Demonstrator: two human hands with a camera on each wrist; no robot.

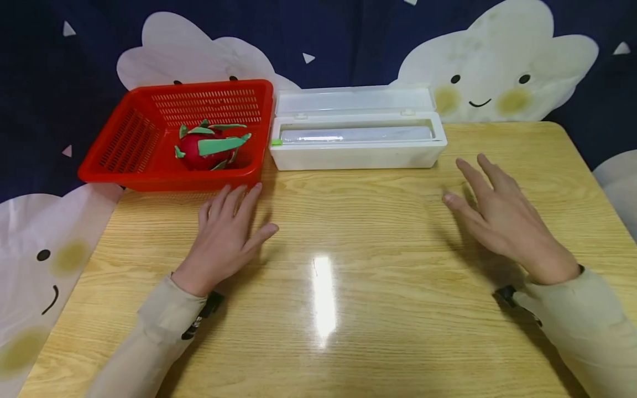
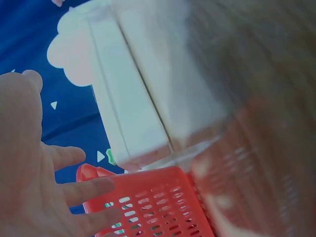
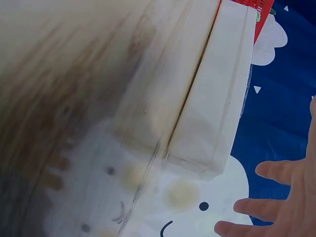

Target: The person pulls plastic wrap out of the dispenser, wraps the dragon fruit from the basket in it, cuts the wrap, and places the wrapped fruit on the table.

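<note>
My left hand (image 1: pixel 224 237) hovers over the table just in front of the red plastic basket (image 1: pixel 194 179), fingers spread and holding nothing. In the basket lies a dragon fruit (image 1: pixel 191 150) with green scales. To the basket's right stands a long white cling film box (image 1: pixel 358 157), its lid (image 1: pixel 355 100) raised and a roll of film (image 1: pixel 355 134) inside. My right hand (image 1: pixel 507 215) is held over the table to the right of the box, fingers apart, with nothing in it. Both wrist views show spread fingers and the side of the white box (image 3: pixel 212 94).
A wooden table (image 1: pixel 388 265) carries everything, with a bright light reflection near its middle. Behind it hangs a dark blue cloth (image 1: pixel 338 33) with smiling white clouds. A small light-green piece (image 1: pixel 276 142) sits at the box's left end.
</note>
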